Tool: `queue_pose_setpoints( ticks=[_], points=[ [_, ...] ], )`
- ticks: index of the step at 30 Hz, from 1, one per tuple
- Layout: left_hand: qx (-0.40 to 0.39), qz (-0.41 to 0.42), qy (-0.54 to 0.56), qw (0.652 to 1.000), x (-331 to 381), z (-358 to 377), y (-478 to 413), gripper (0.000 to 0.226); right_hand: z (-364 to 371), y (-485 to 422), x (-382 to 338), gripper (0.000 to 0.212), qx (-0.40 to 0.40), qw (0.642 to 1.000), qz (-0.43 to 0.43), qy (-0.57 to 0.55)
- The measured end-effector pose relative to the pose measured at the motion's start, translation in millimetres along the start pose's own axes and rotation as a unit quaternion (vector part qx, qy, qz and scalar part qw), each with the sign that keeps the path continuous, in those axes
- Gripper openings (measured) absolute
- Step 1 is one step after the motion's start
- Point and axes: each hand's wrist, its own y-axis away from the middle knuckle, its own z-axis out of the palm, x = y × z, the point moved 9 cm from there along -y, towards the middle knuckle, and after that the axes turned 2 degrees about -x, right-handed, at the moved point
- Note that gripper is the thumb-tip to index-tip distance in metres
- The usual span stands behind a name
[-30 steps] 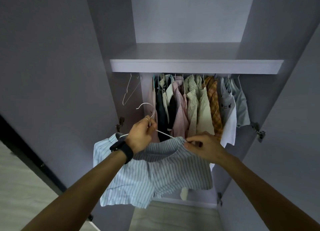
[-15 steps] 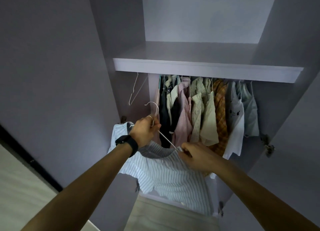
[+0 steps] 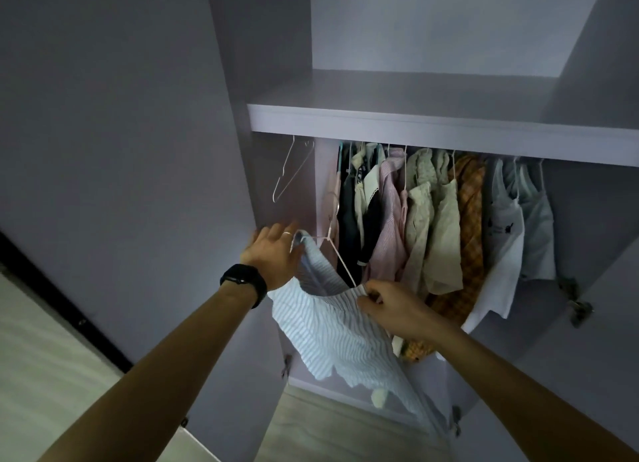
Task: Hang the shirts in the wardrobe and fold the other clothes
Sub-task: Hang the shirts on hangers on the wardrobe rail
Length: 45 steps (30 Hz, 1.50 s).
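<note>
Our left grip [image 3: 273, 250], fingers straight, touches the striped shirt [image 3: 332, 326] at the left end of the hanger [image 3: 341, 259]; our right grip [image 3: 390, 306] pinches the shirt's other shoulder, below the shelf [image 3: 415, 126].

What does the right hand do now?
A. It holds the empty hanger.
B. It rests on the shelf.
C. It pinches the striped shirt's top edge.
C: the right hand pinches the striped shirt at its top edge, by the low end of the hanger.
</note>
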Motion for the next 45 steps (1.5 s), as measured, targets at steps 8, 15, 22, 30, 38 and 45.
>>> queue_pose_setpoints(
  ticks=[8,15,22,30,38,45],
  points=[
    [-0.006,0.021,-0.165,0.986,-82,1,-3,0.056,35,-64,-27,0.018,0.088,0.984,0.084,-0.127],
    [0.052,0.026,-0.326,0.943,-91,-27,-47,0.061,28,-161,-61,0.017,0.164,0.975,0.091,-0.119],
    [0.115,-0.023,-0.443,0.889,-108,-17,-68,0.069,27,-252,-36,0.022,0.251,0.958,0.078,-0.111],
    [0.167,-0.025,-0.53,0.831,-110,-10,-68,0.06,15,-301,-24,0.027,0.329,0.943,0.04,-0.041],
    [0.197,-0.02,-0.552,0.81,-108,-8,-66,0.061,-50,-333,-54,0.035,0.406,0.912,0.004,0.057],
    [0.215,-0.008,-0.56,0.8,-108,-10,-68,0.062,-58,-384,-27,0.04,0.341,0.927,0.079,0.131]
  ],
)
